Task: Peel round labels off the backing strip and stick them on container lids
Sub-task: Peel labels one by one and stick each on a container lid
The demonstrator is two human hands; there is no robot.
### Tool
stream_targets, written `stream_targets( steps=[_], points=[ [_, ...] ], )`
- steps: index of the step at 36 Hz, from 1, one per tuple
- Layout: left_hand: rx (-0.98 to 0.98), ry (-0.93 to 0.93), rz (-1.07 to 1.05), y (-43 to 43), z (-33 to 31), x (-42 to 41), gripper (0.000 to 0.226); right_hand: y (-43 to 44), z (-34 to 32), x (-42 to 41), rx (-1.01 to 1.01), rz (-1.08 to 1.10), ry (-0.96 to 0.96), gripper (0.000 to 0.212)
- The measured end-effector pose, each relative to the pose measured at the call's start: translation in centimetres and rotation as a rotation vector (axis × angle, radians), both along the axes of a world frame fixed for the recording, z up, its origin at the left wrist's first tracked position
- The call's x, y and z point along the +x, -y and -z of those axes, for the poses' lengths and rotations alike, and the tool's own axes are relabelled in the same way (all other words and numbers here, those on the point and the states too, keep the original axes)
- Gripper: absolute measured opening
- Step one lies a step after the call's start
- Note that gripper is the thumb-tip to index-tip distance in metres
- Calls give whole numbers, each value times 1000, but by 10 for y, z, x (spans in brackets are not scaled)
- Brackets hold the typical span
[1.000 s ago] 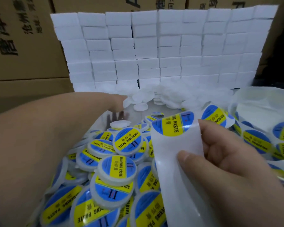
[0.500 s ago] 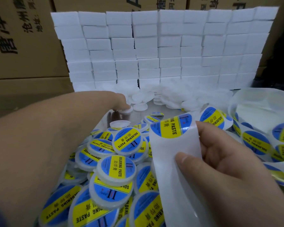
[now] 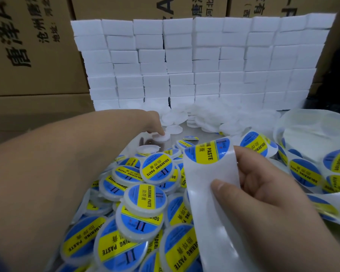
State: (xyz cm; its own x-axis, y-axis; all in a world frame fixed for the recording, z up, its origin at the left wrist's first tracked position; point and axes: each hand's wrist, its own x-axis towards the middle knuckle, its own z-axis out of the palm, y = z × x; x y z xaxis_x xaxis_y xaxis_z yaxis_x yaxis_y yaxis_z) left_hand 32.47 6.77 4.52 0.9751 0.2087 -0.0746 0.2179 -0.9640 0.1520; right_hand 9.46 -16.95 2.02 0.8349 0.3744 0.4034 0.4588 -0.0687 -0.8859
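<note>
My right hand (image 3: 267,193) pinches the white backing strip (image 3: 210,193) between thumb and fingers. A round blue and yellow "SOLDERING PASTE" label (image 3: 206,152) sticks up half free at the strip's top edge. My left hand (image 3: 154,124) is stretched forward, its curled fingertips gripping a blank white lid (image 3: 161,136) on the metal table. A second blank lid (image 3: 147,149) lies just nearer. Below my arms lies a heap of labelled lids (image 3: 145,197). My left thumb is hidden.
Several blank lids (image 3: 204,118) are heaped at the back of the table. A wall of white foam blocks (image 3: 204,61) stands behind them, with cardboard boxes (image 3: 28,46) around it. More label strip (image 3: 306,173) and empty backing (image 3: 312,130) coil at the right.
My left hand reached further forward and took a blank lid from the heap's edge, drawing it slightly nearer. My right hand kept hold of the strip with the half-peeled label.
</note>
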Motion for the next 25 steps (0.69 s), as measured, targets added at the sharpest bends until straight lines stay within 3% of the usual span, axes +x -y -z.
stream_targets(
  steps=[2,12,18,23,25],
  points=[
    [-6,17,-14,2,3,2,38,-1,0,0,13,8,-5,41],
    [-28,-39,-42,12,7,1,51,-1,1,1,15,-21,10,41],
    [74,79,1,14,4,-6,47,0,2,2,-11,5,30,37],
    [-41,296,12,17,-10,-24,35,1,0,0,19,6,48,35],
    [-181,390,-19,22,-21,-39,25,-1,0,-1,27,9,57,36]
  ],
)
